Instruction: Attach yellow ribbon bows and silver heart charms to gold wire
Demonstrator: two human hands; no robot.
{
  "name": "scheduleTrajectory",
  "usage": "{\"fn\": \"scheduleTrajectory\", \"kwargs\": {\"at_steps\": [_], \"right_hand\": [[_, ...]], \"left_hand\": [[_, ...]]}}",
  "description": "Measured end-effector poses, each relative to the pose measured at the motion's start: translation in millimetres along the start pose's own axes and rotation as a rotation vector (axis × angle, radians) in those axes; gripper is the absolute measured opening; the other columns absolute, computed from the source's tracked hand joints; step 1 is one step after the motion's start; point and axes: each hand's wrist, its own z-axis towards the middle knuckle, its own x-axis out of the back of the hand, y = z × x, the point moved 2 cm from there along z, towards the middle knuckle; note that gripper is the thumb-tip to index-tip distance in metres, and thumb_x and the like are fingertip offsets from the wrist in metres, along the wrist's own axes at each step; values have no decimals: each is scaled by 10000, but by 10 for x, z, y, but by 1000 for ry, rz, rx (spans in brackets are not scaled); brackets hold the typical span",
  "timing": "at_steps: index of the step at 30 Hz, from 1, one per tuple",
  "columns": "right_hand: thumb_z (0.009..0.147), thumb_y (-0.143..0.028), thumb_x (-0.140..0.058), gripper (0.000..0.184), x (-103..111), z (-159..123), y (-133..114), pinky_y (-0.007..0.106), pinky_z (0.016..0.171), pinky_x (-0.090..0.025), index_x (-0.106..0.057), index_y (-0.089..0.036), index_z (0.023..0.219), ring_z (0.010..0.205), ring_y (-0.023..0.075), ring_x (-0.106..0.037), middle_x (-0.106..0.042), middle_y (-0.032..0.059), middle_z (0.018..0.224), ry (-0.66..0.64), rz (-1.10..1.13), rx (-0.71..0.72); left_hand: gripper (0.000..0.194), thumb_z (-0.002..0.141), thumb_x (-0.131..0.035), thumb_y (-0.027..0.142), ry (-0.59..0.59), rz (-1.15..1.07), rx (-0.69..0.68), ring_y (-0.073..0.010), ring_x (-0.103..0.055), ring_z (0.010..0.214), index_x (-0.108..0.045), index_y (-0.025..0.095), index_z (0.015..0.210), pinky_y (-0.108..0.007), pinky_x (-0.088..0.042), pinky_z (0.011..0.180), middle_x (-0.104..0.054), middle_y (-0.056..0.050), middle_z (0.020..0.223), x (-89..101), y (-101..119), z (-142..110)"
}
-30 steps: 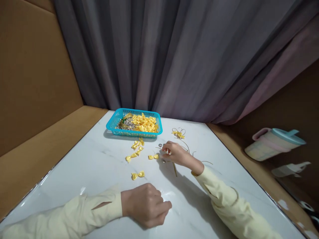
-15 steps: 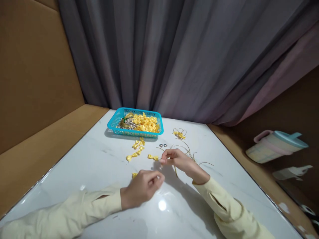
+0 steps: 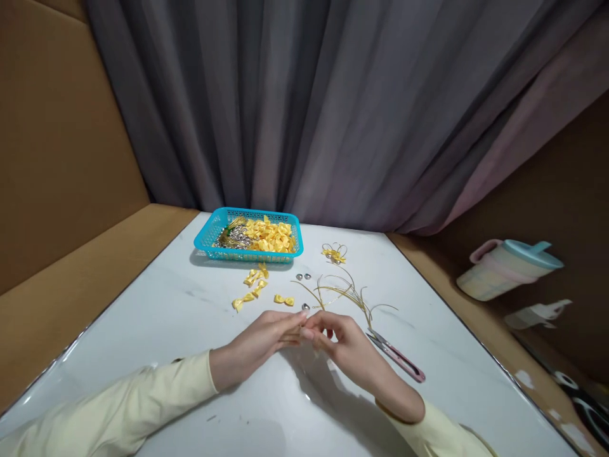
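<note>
My left hand (image 3: 259, 346) and my right hand (image 3: 349, 349) meet at the fingertips above the table, both pinched closed. What lies between their fingers is too small or hidden to make out. A silver heart-shaped bead (image 3: 305, 307) shows just beyond my left thumb tip; whether it is touched I cannot tell. Two similar beads (image 3: 303, 277) lie farther back. A yellow ribbon bow (image 3: 284, 300) rests beyond my left hand, with several more bows (image 3: 250, 296) to its left. Gold cords (image 3: 349, 292) spread beyond my right hand, beside pink-handled thread snips (image 3: 399, 362).
A blue basket (image 3: 200, 244) at the back holds yellow bows, silver beads and a bundle of gold cord. Right of it sits a looped cord piece with yellow bows (image 3: 334, 256). A lidded tumbler (image 3: 504, 273) and a white bottle (image 3: 535, 314) are off the table's right edge.
My hands have come together at the fingertips. The thread snips and a silver bead near my left thumb now show. The yellow bow beside my left hand is no longer visible. The view has shifted slightly.
</note>
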Motion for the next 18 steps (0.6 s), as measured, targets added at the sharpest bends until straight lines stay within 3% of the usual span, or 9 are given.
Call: {"fn": "scheduleTrajectory", "kwargs": {"at_steps": [4,10,12,14,16,18], "right_hand": [[838,-274,-517,152,32,-26,4,235,581,-375,-613,-171,783,603,134,-512,-590,-9,603,57,-1,9],[858,-266,-505,148,67,-142,68,249,550,-405,-633,-193,876,574,141,-539,-658,4,657,60,-74,36],[877,-260,-479,177,147,-176,118,272,575,-438,-607,-198,982,631,155,-566,-678,41,837,162,-163,137],[890,-195,-439,268,222,-201,160,316,696,-469,-530,-196,1142,819,187,-584,-626,88,1077,271,-288,311],[881,-113,-410,402,243,-206,201,352,824,-451,-414,-196,1274,1024,208,-524,-531,108,1242,257,-376,455],[864,-73,-416,468,222,-192,241,353,839,-445,-362,-186,1315,1064,211,-490,-523,113,1247,167,-400,513]], "left_hand": [[233,853,-566,331,-3,-25,42,-190,-617,909,-685,131,875,-333,-398,905,-688,-87,913,-5,26,38],[174,824,-609,290,143,-76,2,-187,-612,925,-669,128,847,-348,-406,920,-685,-77,917,59,50,71],[186,820,-612,299,130,-36,11,-172,-617,873,-668,122,827,-320,-424,877,-683,-71,874,81,53,71],[197,813,-616,302,71,37,53,-144,-611,760,-670,115,784,-275,-443,780,-672,-53,782,70,56,77],[209,802,-623,295,-7,115,107,-119,-575,643,-672,108,722,-244,-430,682,-638,-29,665,20,69,92],[225,796,-625,292,-88,198,133,-101,-526,567,-674,104,683,-236,-405,636,-595,-6,574,-52,101,122]]}}
